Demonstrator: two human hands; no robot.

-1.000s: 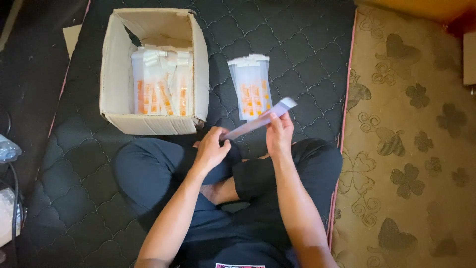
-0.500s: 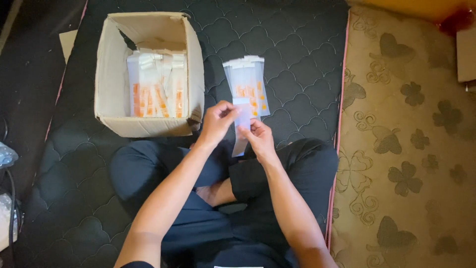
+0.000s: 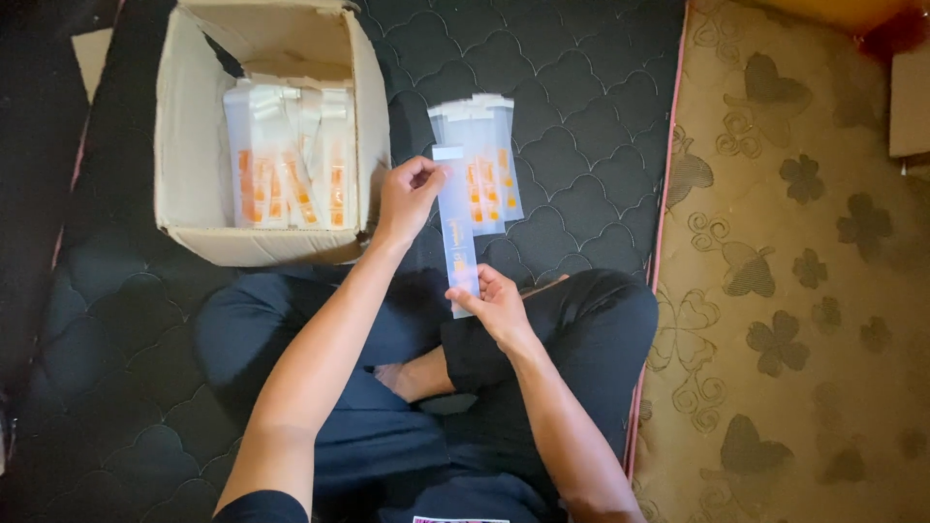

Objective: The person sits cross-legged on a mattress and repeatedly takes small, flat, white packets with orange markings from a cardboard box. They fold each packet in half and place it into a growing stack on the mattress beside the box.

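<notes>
Seated cross-legged, both bare forearms extended toward 12 o'clock. Left hand (image 3: 407,194) raised farther out, at about 11 o'clock from the right hand (image 3: 496,305); thumb and fingertips pinched together, wrist slightly flexed. Right hand nearer the lap, palm up, fingers curled in a light pinch grip.

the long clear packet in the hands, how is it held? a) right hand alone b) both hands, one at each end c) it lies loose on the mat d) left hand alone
b: the left hand pinches the top end of the long clear packet and the right hand grips its bottom end, just in front of the pile of packets on the dark mat.
</notes>
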